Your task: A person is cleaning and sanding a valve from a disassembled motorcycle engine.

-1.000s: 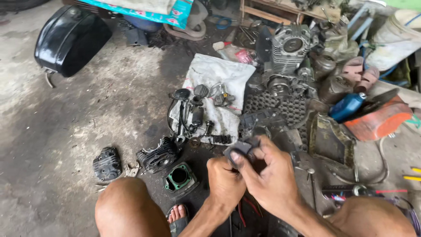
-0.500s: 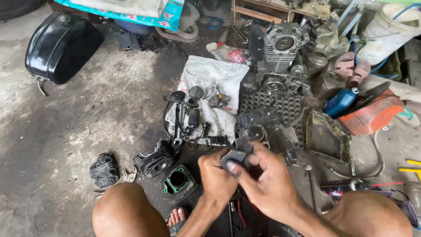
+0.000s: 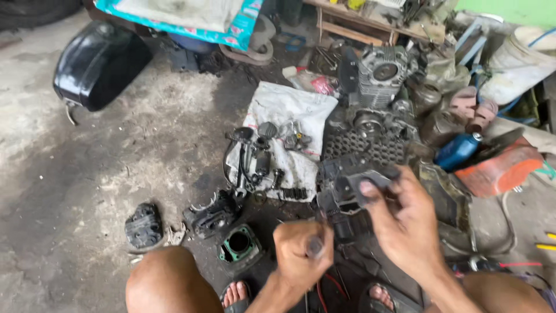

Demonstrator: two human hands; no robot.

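Soft, even daylight is cast over the concrete floor [image 3: 87, 174] — shadows are kept faint, glare is seen on the black tank [image 3: 98, 61], and both hands are slightly motion-blurred.

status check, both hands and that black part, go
Left hand fisted on a tool handle. Right hand grips black engine part. Green cylinder block on floor beside left knee.

A motorcycle repair workshop: oil-stained concrete floor [image 3: 87, 174], a finned engine [image 3: 379, 72] at one o'clock, a black fuel tank [image 3: 95, 64] at ten o'clock, loose parts everywhere.
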